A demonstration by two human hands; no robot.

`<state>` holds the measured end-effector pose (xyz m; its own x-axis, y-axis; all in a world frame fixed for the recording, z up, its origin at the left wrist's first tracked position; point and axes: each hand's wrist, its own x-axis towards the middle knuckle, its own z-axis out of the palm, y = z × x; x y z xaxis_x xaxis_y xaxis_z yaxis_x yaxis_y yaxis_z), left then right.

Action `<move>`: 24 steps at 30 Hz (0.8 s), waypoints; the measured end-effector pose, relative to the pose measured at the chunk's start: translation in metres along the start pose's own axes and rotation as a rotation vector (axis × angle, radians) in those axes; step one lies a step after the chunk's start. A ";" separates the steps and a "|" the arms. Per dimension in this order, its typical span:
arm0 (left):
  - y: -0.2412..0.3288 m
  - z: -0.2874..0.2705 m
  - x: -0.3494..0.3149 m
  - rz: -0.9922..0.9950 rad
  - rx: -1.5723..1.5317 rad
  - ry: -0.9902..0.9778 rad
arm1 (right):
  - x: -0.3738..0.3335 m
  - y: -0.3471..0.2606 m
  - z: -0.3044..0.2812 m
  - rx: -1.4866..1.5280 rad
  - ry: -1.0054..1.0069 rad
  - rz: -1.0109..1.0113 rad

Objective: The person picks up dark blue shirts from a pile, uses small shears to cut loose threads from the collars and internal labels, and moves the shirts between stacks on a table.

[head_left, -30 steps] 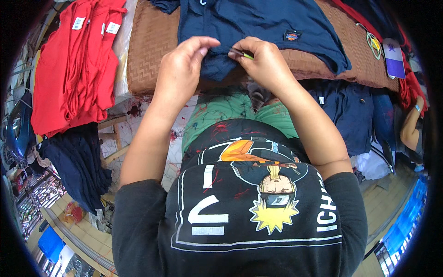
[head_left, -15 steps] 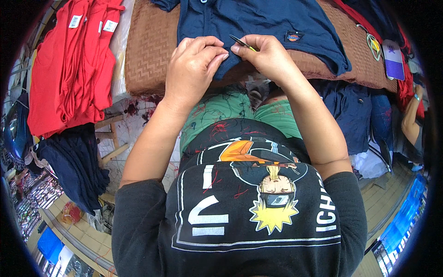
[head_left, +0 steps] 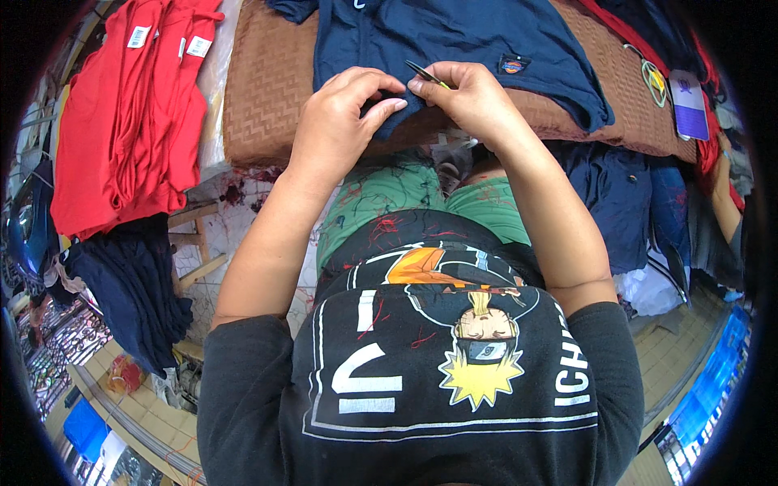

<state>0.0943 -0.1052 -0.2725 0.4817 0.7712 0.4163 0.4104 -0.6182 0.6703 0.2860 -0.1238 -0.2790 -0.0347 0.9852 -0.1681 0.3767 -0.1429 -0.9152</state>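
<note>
A navy blue garment [head_left: 454,40] with a small sewn label lies spread in front of me, its near edge bunched between my hands. My left hand [head_left: 344,105] curls at that edge, thumb and forefinger bent around a fold of the cloth. My right hand [head_left: 470,93] grips small thread snips [head_left: 425,73], dark pointed blades showing past the fingers and a bit of yellow-green at the handle. The blade tips point up and left, just above the cloth. The snips' handle is mostly hidden in the palm.
A padded brown patterned surface [head_left: 267,81] bears the garment. Red tagged garments [head_left: 130,138] hang at the left, above dark cloth [head_left: 134,283]. Navy clothes [head_left: 608,202] hang at the right below a purple and white tag [head_left: 689,105]. Another person's arm [head_left: 725,190] shows at far right.
My left thumb and forefinger have parted a little and shifted right, toward the snips. My right hand has barely moved. The other person's arm at far right has shifted.
</note>
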 end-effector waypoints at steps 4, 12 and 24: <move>0.002 -0.020 0.003 -0.162 -0.170 -0.277 | -0.002 -0.002 -0.001 0.002 -0.034 0.026; 0.019 -0.064 0.004 -0.295 -0.441 -0.346 | 0.000 -0.007 -0.007 0.163 -0.017 0.149; -0.001 -0.008 -0.017 0.045 0.266 -0.025 | 0.003 0.001 -0.009 0.310 -0.032 0.189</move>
<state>0.0793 -0.1166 -0.2750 0.5218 0.7403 0.4240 0.5759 -0.6723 0.4651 0.2949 -0.1204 -0.2772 -0.0218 0.9357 -0.3521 0.0805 -0.3494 -0.9335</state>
